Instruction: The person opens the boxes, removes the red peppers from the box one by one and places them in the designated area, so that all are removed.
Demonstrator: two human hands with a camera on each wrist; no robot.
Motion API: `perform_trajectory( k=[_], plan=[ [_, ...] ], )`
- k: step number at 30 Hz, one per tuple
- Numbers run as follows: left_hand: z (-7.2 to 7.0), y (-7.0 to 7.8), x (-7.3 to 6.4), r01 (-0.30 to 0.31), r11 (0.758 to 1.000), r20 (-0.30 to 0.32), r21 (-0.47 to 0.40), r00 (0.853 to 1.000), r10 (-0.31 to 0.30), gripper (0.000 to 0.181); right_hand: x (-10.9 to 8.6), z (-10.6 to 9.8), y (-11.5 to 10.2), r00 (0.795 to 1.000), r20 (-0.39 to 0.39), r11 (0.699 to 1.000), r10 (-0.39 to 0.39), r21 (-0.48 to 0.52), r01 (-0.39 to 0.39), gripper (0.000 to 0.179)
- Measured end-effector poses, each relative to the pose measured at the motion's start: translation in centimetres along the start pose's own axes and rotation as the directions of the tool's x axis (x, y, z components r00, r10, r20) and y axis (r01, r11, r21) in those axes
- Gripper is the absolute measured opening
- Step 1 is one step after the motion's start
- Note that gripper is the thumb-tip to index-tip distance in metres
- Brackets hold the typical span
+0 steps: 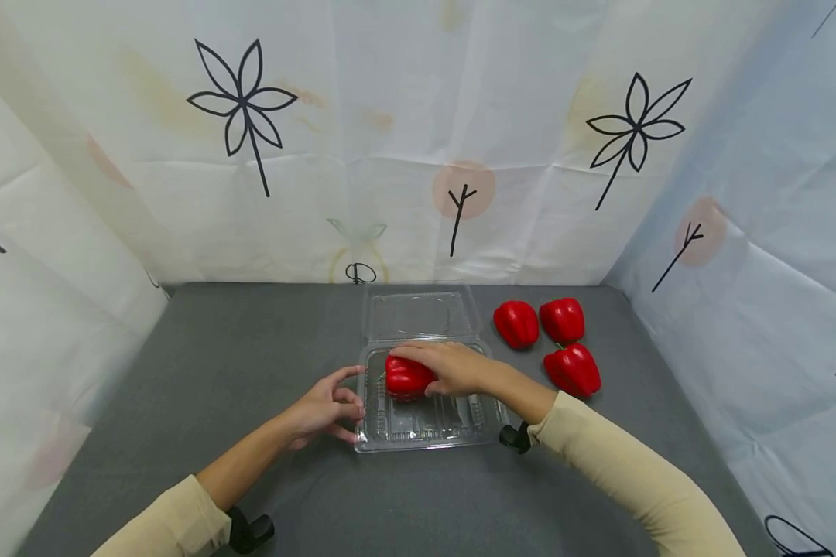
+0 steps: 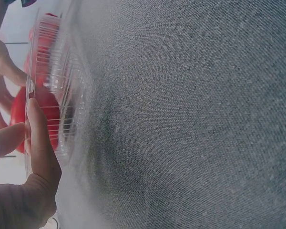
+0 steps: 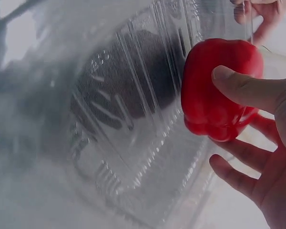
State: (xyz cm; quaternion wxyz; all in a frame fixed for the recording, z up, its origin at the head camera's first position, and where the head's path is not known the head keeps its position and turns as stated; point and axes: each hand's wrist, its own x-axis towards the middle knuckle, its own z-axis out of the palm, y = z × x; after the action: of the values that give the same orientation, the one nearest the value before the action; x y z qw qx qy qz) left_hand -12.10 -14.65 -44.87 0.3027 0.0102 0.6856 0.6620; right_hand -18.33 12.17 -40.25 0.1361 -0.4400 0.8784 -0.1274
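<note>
A clear plastic clamshell container (image 1: 428,446) lies on the grey table with its lid (image 1: 418,313) folded open toward the back. My right hand (image 1: 456,367) grips a red bell pepper (image 1: 406,379) over the left part of the base, thumb on one side and fingers around the other. Whether the pepper touches the container's floor I cannot tell. At the container's left edge, my left hand (image 1: 326,411) pinches the rim between thumb and finger, as the left wrist view shows. The right wrist view shows the held pepper (image 3: 219,90) close up above the ridged base.
To the right of the container, three more red bell peppers sit close together: one at the left (image 1: 516,324), one at the back (image 1: 563,319) and one nearer (image 1: 573,370). White cloth walls (image 1: 390,116) with plant drawings enclose the table (image 1: 251,348).
</note>
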Motion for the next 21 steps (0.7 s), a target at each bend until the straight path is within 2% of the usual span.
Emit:
perform_trajectory(
  k=[9, 21],
  plan=[
    [0.1, 0.0, -0.1, -0.009, 1.0, -0.017, 0.005, 1.0, 0.009, 0.077, -2.0, -2.6, 0.8, 0.997, -0.081, 1.0, 0.007, 0.029, -0.005, 0.083],
    [0.1, -0.4, -0.2, -0.05, 0.999, -0.01, -0.001, 0.999, 0.05, 0.078, -6.6, -4.2, 3.1, 0.979, -0.194, 0.998, 0.057, 0.034, -0.052, 0.083]
  ],
)
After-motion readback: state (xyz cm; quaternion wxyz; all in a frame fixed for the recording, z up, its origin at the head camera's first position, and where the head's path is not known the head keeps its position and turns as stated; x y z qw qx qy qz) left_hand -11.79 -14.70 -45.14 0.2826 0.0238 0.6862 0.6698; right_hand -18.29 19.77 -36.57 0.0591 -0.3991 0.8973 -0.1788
